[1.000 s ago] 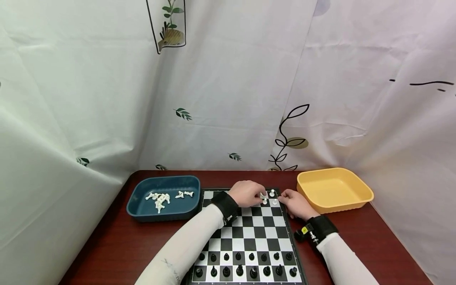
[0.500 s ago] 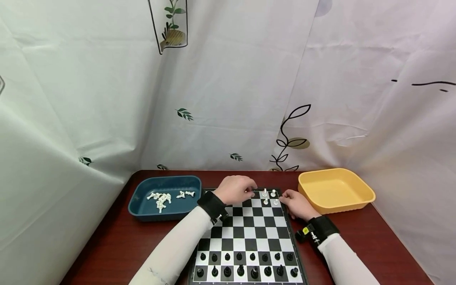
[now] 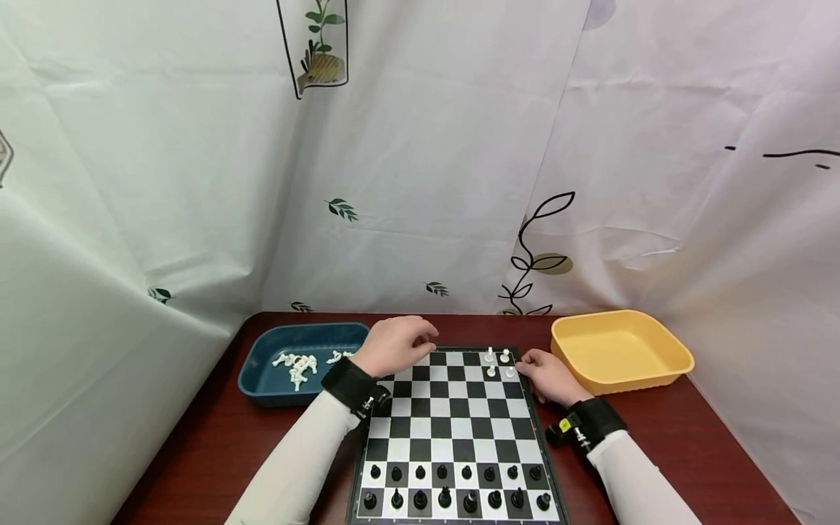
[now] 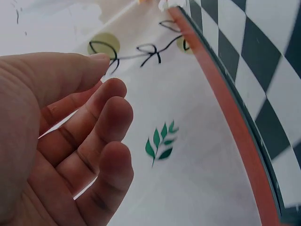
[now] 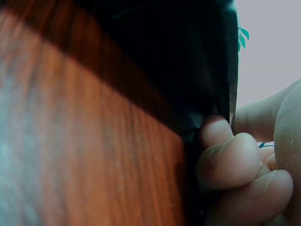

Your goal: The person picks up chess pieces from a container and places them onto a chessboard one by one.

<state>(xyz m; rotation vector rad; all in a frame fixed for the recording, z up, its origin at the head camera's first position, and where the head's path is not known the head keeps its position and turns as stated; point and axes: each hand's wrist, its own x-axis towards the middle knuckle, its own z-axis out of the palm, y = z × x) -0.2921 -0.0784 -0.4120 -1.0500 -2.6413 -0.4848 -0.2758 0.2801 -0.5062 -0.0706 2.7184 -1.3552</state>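
Observation:
My left hand [image 3: 397, 344] is above the far left corner of the chessboard [image 3: 440, 408], beside the blue tray. Its fingers [image 4: 115, 113] are loosely bent, with nothing between them or the thumb. At the board's far right corner, my right hand [image 3: 550, 375] holds the board's edge, the thumb on top and curled fingers [image 5: 230, 160] against the dark side. Several white chess pieces [image 3: 491, 371] stand upright on that corner's squares, close to the right fingertips. Two rows of black chess pieces [image 3: 445, 497] line the near side.
The blue tray [image 3: 262, 397], left of the board, contains more white pieces [image 3: 297, 368] lying in a loose heap; my left hand partly covers its right end. A yellow tray [image 3: 613, 350] stands at the right, beyond my right hand. A patterned white cloth [image 3: 420, 182] hangs behind the brown table [image 3: 197, 452].
My left hand has let go of a white chess piece at the far right of the board and moved left toward the blue tray. The right hand has stayed at the board's edge.

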